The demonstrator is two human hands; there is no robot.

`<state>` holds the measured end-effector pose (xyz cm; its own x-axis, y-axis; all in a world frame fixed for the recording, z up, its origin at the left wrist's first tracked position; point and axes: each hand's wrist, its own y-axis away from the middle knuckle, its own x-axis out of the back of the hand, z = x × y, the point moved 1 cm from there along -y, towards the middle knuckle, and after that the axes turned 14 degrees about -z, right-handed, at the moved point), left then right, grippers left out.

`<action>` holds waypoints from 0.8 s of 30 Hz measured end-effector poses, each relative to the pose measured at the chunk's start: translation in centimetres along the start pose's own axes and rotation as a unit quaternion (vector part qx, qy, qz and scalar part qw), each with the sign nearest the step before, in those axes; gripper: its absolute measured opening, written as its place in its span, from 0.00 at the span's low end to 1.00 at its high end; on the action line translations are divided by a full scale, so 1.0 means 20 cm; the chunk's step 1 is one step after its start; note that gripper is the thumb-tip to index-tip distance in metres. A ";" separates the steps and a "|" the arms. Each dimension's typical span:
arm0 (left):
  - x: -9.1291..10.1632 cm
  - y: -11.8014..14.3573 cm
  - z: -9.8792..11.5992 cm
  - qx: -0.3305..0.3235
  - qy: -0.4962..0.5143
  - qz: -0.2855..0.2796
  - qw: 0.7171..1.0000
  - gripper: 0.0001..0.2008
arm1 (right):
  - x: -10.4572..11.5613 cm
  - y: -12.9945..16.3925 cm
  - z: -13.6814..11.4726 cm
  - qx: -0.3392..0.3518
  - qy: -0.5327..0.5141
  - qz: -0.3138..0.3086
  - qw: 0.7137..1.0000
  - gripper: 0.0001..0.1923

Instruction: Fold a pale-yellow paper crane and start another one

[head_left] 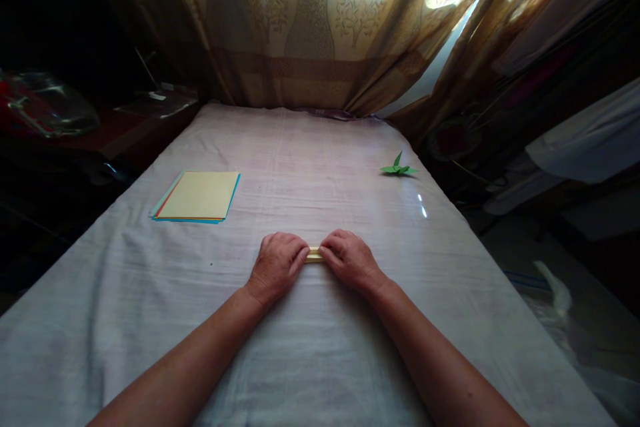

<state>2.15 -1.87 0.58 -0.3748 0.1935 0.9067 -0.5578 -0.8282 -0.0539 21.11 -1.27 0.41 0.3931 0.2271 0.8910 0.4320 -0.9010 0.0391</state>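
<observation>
A narrow folded strip of pale yellow paper point(315, 255) lies on the cloth-covered surface, low in the middle of the head view. My left hand point(280, 260) pinches its left end between thumb and fingers. On the other end, my right hand point(349, 257) is closed in the same way. Only the short stretch between my thumbs shows; the ends are hidden under my hands. Beyond my left hand lies a stack of square coloured paper point(205, 193), pale yellow on top with blue and red edges peeking out. A green folded paper crane point(399, 168) sits at the far right.
A wrinkled whitish sheet point(300, 153) covers the surface under everything. Patterned curtains point(320, 33) hang at its far edge. On the left stands a dark ledge with a clear plastic-wrapped item point(55, 107). Hanging clothes point(595, 133) are along the right.
</observation>
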 end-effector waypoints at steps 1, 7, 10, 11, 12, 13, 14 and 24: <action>0.00 0.00 0.00 0.002 -0.002 0.002 1.000 0.09 | 0.00 0.00 0.00 -0.002 -0.001 -0.005 1.000 0.08; -0.02 0.00 -0.01 0.014 -0.015 0.039 0.999 0.07 | -0.02 -0.01 0.00 -0.029 -0.021 0.044 0.998 0.04; -0.02 0.00 0.00 -0.003 -0.030 0.029 0.999 0.07 | -0.05 -0.01 -0.01 -0.030 -0.020 0.080 0.996 0.04; -0.02 0.00 0.00 -0.013 -0.041 0.027 0.999 0.07 | -0.06 -0.01 0.00 -0.028 -0.019 0.087 0.996 0.04; -0.01 0.00 0.01 -0.024 -0.054 0.025 0.998 0.07 | -0.07 -0.01 0.00 -0.026 -0.018 0.093 0.995 0.04; -0.01 0.01 0.01 -0.034 -0.070 0.025 0.997 0.08 | -0.07 0.00 0.01 -0.025 -0.019 0.099 0.995 0.04; -0.01 0.02 0.02 -0.042 -0.086 0.024 0.995 0.08 | -0.08 0.00 0.02 -0.023 -0.020 0.107 0.994 0.05; -0.02 0.12 0.05 -0.041 -0.126 -0.018 0.991 0.20 | -0.09 0.13 -0.07 0.057 0.112 0.099 0.987 0.19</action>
<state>1.68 -4.44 0.52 -0.1616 0.0765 0.9839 -0.6300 -0.7754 -0.0432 20.28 -4.50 -0.51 0.2951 -0.0475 0.9543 0.4583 -0.8693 -0.1850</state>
